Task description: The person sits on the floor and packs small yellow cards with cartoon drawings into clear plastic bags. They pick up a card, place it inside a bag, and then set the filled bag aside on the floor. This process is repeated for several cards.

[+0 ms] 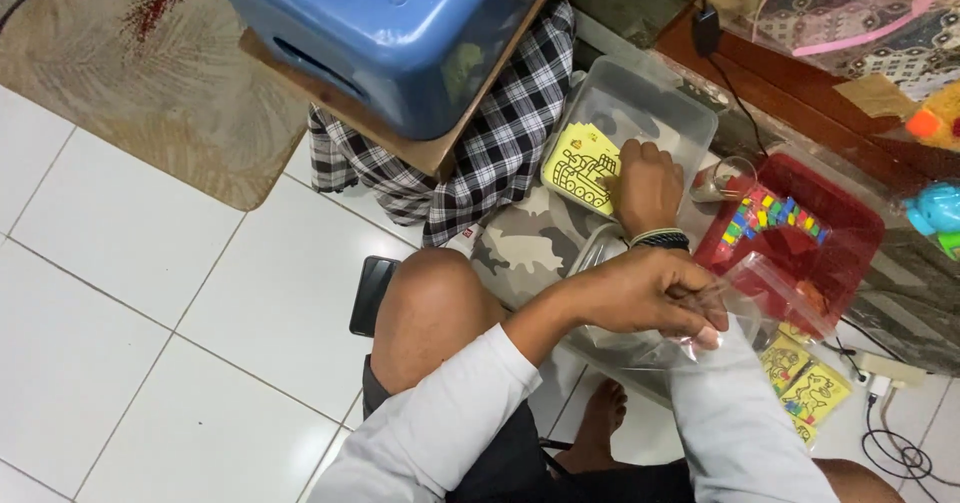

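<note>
A blue bin [400,23] is being shown at the top of the frame, resting on a wooden board [420,148] over a checked cloth [500,153]. A patterned rug [130,63] is being seen at upper left on the white tiled floor [150,313]. At upper centre, a clear tub [680,113] is being reached into by the right hand [648,188], whose fingers are being curled down onto a yellow card [585,168] lying inside the tub. A red tray [840,213] holding coloured pieces [770,215] is being shown at centre right. At centre, a clear bag [770,298] is being pinched shut-fisted by the left hand [655,293]. More yellow cards [810,388] are being shown at lower right. A dark phone [372,295] is lying beside the knee, left of centre.
</note>
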